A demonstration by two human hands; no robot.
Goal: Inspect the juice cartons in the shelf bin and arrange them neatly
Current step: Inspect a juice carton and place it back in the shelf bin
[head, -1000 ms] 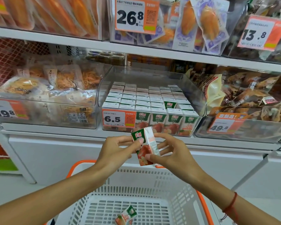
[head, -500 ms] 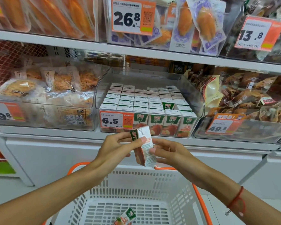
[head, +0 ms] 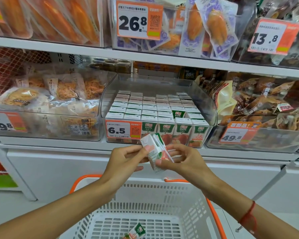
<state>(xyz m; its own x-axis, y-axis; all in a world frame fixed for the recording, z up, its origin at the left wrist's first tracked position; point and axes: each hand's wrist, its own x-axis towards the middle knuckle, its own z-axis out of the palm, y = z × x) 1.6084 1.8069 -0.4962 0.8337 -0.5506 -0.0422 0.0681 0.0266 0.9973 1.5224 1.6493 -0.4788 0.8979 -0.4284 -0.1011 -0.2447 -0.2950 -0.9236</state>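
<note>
Head view: left hand (head: 126,159), right hand (head: 185,161) pinch tilted carton (head: 154,152) (both grips closed).

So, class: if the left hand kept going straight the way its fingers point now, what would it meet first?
The left hand points rightward across the carton it pinches, so beyond that it would probably meet the right hand first, though depth is unclear.

White shelf (head: 59,144) carries three clear bins side by side: snack bin (head: 47,125) left, carton bin (head: 212,107) centre, packet bin (head: 259,144) right, each price-tagged.
</note>
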